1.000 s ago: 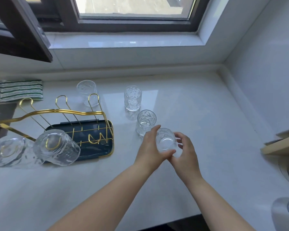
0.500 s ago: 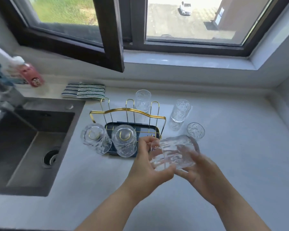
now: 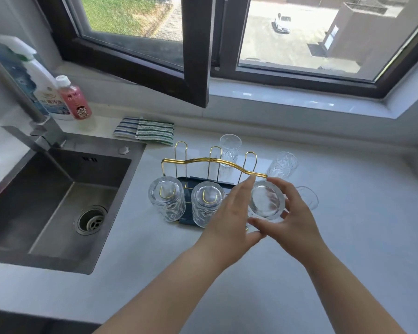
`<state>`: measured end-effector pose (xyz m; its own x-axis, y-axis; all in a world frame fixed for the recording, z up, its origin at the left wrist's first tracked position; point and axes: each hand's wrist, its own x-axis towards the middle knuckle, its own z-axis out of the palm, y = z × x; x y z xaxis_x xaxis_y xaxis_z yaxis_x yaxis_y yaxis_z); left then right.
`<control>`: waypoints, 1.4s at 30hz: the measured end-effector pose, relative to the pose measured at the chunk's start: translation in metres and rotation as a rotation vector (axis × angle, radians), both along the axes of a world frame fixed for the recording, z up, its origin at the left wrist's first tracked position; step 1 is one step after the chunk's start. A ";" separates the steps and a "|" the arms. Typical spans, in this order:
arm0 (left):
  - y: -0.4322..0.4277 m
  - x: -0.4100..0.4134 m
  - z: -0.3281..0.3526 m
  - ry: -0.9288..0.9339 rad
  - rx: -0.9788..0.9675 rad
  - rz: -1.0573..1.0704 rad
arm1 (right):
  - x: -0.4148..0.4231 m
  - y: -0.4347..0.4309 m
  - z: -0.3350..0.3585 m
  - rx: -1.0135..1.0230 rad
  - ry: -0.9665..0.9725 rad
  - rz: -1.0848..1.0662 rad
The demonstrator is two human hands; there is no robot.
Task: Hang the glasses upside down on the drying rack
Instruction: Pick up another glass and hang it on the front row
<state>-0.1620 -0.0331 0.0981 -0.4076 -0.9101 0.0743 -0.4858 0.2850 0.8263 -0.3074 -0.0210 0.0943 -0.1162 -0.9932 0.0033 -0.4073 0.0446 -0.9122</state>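
Both hands share the grip: my right hand (image 3: 297, 220) curls round the far side of the glass (image 3: 267, 202), my left hand (image 3: 229, 220) presses flat against its near side, so the glass is clamped between them, base up towards me, mouth down. It hangs at the front right corner of the drying rack (image 3: 215, 162), just beside the two hung glasses (image 3: 186, 201). Which prong I'm over, I can't tell; my hands hide it.

Risks from here, as I judge them: I'm lowering blind, so the rim may catch a gold wire and skid off instead of sliding over it. My left palm is flat, not wrapped, and smooth glass could slip through. Swing left and I knock the neighbouring hung glass. Behind my right hand stands a loose glass (image 3: 308, 196) on the bench (image 3: 348, 237); a careless elbow tips that one.
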 end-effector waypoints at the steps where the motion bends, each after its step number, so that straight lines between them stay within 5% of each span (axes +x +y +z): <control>1: -0.001 -0.002 -0.001 -0.025 -0.002 -0.009 | 0.002 -0.002 -0.004 0.010 0.003 -0.006; 13: -0.015 -0.015 -0.021 -0.278 0.117 -0.002 | 0.006 -0.018 -0.032 0.083 0.076 0.026; 42: -0.002 -0.027 -0.031 -0.237 0.082 0.127 | 0.000 -0.019 -0.039 0.114 0.048 0.076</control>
